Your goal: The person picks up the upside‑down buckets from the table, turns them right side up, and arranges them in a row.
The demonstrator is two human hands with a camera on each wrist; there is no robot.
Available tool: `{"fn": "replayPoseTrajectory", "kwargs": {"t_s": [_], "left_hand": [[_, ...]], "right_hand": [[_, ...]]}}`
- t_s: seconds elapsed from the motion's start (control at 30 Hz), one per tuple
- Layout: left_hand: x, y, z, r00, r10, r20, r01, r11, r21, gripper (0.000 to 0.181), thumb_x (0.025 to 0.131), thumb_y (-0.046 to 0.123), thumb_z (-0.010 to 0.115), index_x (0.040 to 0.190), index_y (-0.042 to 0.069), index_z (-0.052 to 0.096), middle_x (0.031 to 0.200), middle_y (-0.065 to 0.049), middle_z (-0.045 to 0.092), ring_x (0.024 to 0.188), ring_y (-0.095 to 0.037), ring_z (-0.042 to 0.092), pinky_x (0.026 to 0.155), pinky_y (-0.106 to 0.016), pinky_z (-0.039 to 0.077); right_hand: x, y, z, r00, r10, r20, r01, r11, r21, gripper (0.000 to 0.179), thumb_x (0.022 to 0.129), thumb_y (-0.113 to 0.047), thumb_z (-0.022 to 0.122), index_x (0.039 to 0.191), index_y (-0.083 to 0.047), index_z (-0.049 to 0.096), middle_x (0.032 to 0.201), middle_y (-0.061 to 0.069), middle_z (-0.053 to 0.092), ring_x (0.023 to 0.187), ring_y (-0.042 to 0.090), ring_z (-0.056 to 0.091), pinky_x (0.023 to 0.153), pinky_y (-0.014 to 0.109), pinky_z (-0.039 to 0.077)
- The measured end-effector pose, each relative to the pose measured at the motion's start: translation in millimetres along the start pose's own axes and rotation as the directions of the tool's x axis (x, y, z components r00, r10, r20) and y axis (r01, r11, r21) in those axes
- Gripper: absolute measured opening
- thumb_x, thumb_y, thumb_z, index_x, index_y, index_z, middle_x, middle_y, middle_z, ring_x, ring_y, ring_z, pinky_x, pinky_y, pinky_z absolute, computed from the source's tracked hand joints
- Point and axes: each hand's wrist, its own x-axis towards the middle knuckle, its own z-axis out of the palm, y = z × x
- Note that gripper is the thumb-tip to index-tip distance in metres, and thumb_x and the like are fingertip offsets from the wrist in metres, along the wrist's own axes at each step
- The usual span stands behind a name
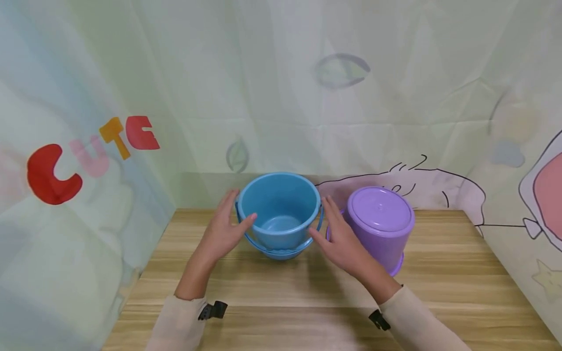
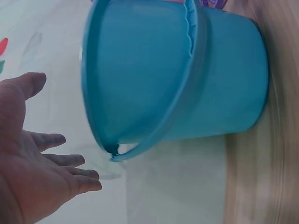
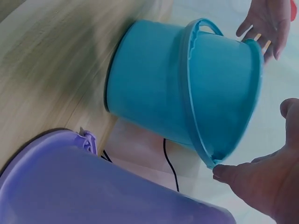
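1. Locate the blue bucket point(image 1: 279, 207): it stands upright on the counter, mouth upward, between your two hands. Its handle point(image 1: 283, 252) hangs down across the near side.
2. Check your left hand point(image 1: 221, 234): the fingers are extended and spread, beside the rim. The left wrist view shows a gap between them and the bucket.
3. Check your right hand point(image 1: 344, 243): the fingers are extended at the opposite side, pinching nothing. In the right wrist view, one fingertip overlaps the handle joint; whether it touches cannot be told.
4. Identify the step: this appears to be two-handed positioning of the blue bucket, at either approach or release. A single moment does not settle which.
5. Plan the next move: if gripping, it would call for closing both hands evenly on the rim; if releasing, for drawing both straight outward, clear of the handle.
6. Note the purple bucket point(image 1: 381, 209), inverted on the counter point(image 1: 263, 292) just right of the blue one; allow your right forearm clearance.
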Motion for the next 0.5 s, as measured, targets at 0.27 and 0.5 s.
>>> {"fn": "replayPoseTrajectory", "kwargs": {"t_s": [0.27,0.5], "left_hand": [[-10.2,11.0,-0.2,0.988,0.134,-0.071,-0.133,0.991,0.012,0.081,0.098,0.036,0.071,0.161,0.004,0.031,0.168,-0.022,0.026,0.155,-0.044,0.024,0.119,-0.069,0.029],[-14.5,17.7,0.8,0.983,0.167,-0.074,-0.167,0.986,0.003,0.080,0.098,0.035,0.071,0.162,0.010,0.031,0.168,-0.019,0.027,0.155,-0.042,0.027,0.119,-0.067,0.031]], "right_hand": [[-23.7,-0.3,-23.2,0.993,-0.113,-0.026,0.112,0.993,-0.025,0.081,0.103,-0.031,0.064,0.166,-0.011,0.017,0.173,0.012,0.014,0.158,0.037,0.019,0.122,0.063,0.027],[-37.2,4.2,-44.8,0.978,-0.181,-0.099,0.179,0.983,-0.035,0.080,0.100,-0.021,0.066,0.165,-0.012,0.022,0.171,0.014,0.023,0.155,0.039,0.027,0.126,0.051,0.025]]}}
